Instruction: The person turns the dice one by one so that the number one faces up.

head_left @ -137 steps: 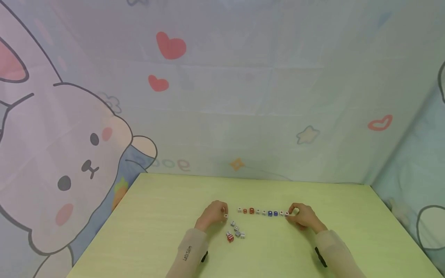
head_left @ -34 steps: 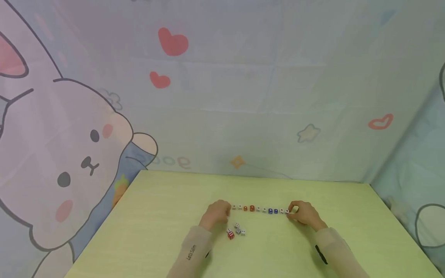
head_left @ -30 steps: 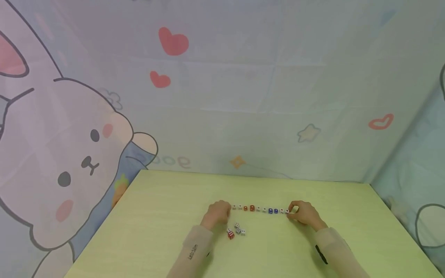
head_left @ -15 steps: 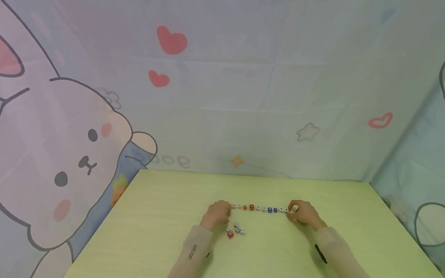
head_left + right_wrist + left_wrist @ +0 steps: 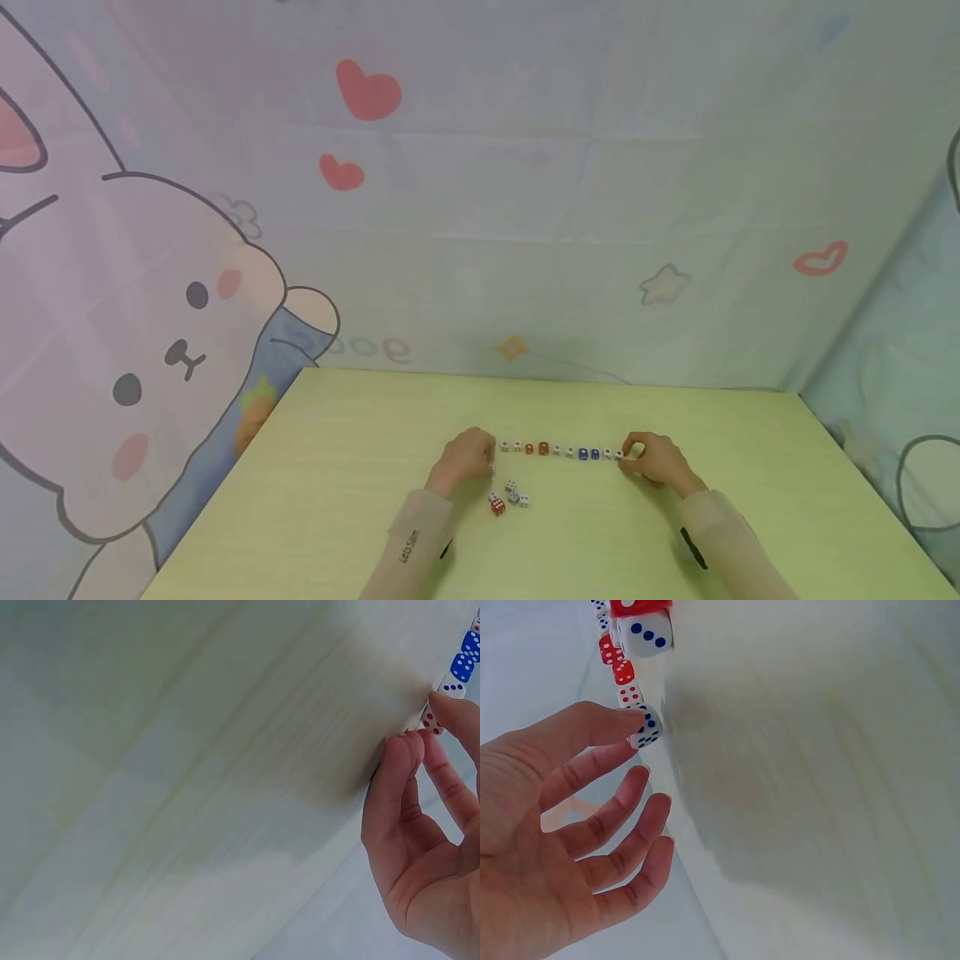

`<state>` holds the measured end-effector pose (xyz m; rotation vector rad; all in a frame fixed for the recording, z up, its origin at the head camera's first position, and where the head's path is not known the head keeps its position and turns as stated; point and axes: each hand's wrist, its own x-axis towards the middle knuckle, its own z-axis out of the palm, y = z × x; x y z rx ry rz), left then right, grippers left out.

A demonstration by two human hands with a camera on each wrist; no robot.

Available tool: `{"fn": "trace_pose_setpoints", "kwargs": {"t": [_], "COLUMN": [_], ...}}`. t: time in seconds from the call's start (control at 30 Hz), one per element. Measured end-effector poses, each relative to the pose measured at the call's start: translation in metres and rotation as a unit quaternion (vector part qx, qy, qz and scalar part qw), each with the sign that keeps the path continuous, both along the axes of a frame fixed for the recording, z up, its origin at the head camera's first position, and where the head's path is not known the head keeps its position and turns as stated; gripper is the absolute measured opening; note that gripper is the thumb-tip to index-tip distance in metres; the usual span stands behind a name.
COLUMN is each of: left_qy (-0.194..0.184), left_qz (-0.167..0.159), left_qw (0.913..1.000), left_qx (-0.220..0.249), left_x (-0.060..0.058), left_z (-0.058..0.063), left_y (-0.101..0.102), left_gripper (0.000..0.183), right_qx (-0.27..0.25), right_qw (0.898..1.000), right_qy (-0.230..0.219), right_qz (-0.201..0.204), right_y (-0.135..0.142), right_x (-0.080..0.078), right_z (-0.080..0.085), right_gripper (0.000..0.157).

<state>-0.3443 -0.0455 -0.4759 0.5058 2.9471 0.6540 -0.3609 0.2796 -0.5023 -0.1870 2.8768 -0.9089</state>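
Note:
In the head view my left hand (image 5: 467, 457) is at the left end of a row of small dice. Its thumb and index finger pinch a white die with blue pips (image 5: 646, 727), the other fingers loosely bent. At the row's right end, my right hand (image 5: 657, 460) holds the last die, white with red pips (image 5: 431, 721), between thumb and fingertips. White, red (image 5: 543, 448) and blue dice (image 5: 583, 454) stand between the hands in a nearly straight line. Nearer the body lies a loose cluster of white dice (image 5: 513, 497) with a larger red die (image 5: 497, 507).
The dice stand on a pale yellow-green table (image 5: 600, 542). A printed cloth (image 5: 480, 208) with a rabbit, hearts and stars hangs behind its back edge. Beige sleeves cover both forearms, with a black strap (image 5: 693, 548) showing under the right one.
Since the oldest frame, the row has gained a white die at its left end and the loose cluster has lost one. My left hand now holds another white die; my right hand stays put.

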Motion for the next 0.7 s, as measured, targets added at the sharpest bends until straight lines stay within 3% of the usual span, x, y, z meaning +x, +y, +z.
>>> {"fn": "trace_pose_setpoints", "kwargs": {"t": [0.7], "left_qy": [-0.005], "left_qz": [-0.001], "left_qw": [0.9999], "left_qx": [0.009], "left_x": [-0.004], "left_z": [-0.010], "left_y": [-0.007], "left_gripper": [0.012], "right_qx": [-0.007], "right_qw": [1.000], "right_qy": [0.001], "right_qz": [0.003], "right_y": [0.000], "right_x": [0.002], "right_z": [0.001], "right_gripper": [0.014]}}
